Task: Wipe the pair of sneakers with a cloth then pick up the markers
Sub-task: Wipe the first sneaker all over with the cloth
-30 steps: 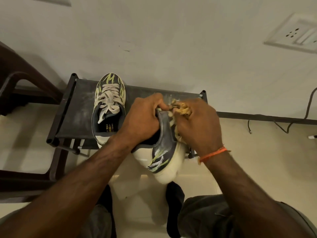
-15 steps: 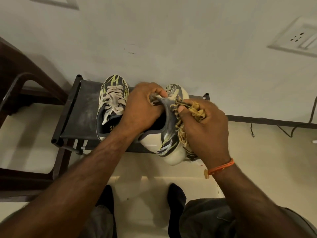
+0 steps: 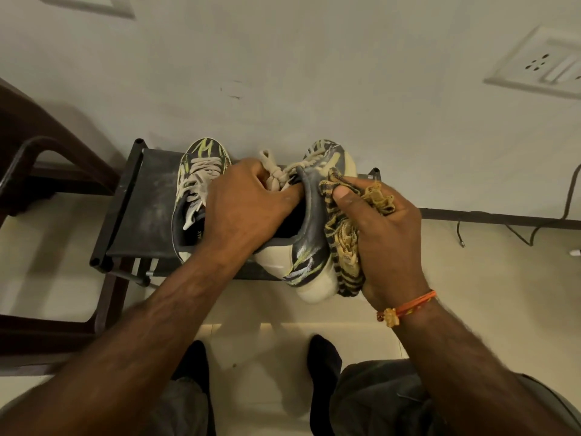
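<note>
Low against the pale wall (image 3: 283, 58) stands a dark rack (image 3: 147, 199), its top shelf dusty, with a brown chair (image 3: 47, 171) beside it on the left. On that shelf sits one sneaker (image 3: 195, 184), toe to the wall, laces up. The other sneaker (image 3: 308, 256) is held over the shelf's front edge, tipped onto its side, heel toward the person. The left hand (image 3: 248, 209) has its grip closed on this sneaker's collar, fingers curled inside the opening. The right hand (image 3: 386, 237) grips a striped yellow-and-black cloth (image 3: 344, 247), bunched and pressed against the sneaker's outer side. An orange thread band (image 3: 408, 306) circles the right wrist. No markers are in view.
</note>
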